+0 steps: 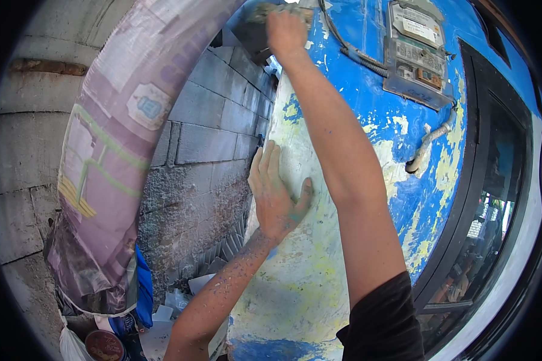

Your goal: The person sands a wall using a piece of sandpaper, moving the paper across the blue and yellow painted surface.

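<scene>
My left hand [276, 192] lies against the edge of a wall [307, 265] with peeling paint, fingers stretched upward and thumb apart. Paint dust and flecks cover this hand and its forearm. Higher up, my right arm reaches to the top of the same wall, where my right hand [287, 35] is closed in a fist. What it grips, if anything, is hidden by the fingers. Around my hands the wall is scraped to pale white and yellow-green patches, while blue paint [337, 90] still covers much of the surface to the right.
An electricity meter [417, 51] with a cable is fixed to the blue wall, near a bent pipe stub [427, 144]. A dark-framed glass door [488, 210] stands at right. On the left hangs a long printed plastic sheet [111, 162] before a grey block wall [208, 126]; a round tub [104, 345] sits below.
</scene>
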